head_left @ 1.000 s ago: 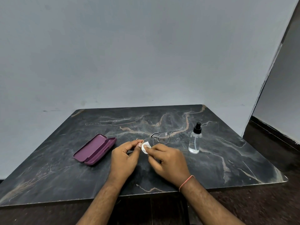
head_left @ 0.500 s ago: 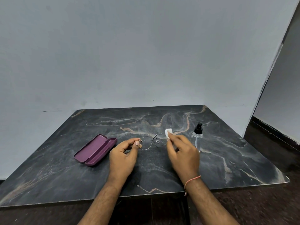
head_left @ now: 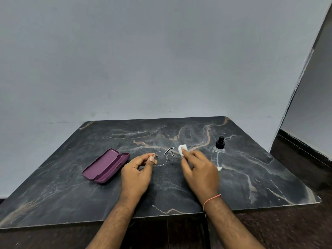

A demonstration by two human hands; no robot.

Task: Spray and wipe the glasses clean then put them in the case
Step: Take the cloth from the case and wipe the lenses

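- Pinching the left end of the glasses between thumb and forefinger, your left hand held the thin wire frame just above the table
- Your right hand was closed on a small white cloth, thumb and fingers pressing it around the right lens
- You kept the frame stretched between both hands, lenses facing roughly away from you, over the middle of the dark marbled top
- You had the purple case lying open on the table to the left of your left hand, lid hinged back, apart from the glasses
- You had the clear spray bottle with its black nozzle standing upright just right of your right hand, not touching it
- You wore a thin orange thread on your right wrist
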